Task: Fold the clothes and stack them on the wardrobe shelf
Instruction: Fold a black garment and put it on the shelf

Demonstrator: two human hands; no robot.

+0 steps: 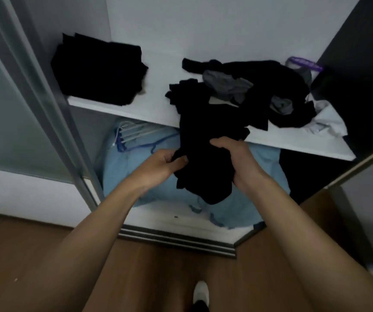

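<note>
Both hands, left hand (168, 162) and right hand (237, 158), are pinching the crumpled black cloth garment (205, 140), its long axis running away toward the white wardrobe shelf (158, 104).

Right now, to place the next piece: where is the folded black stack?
Head view: the folded black stack sits at the left end of the white shelf, clear of the loose pile at right.
</note>
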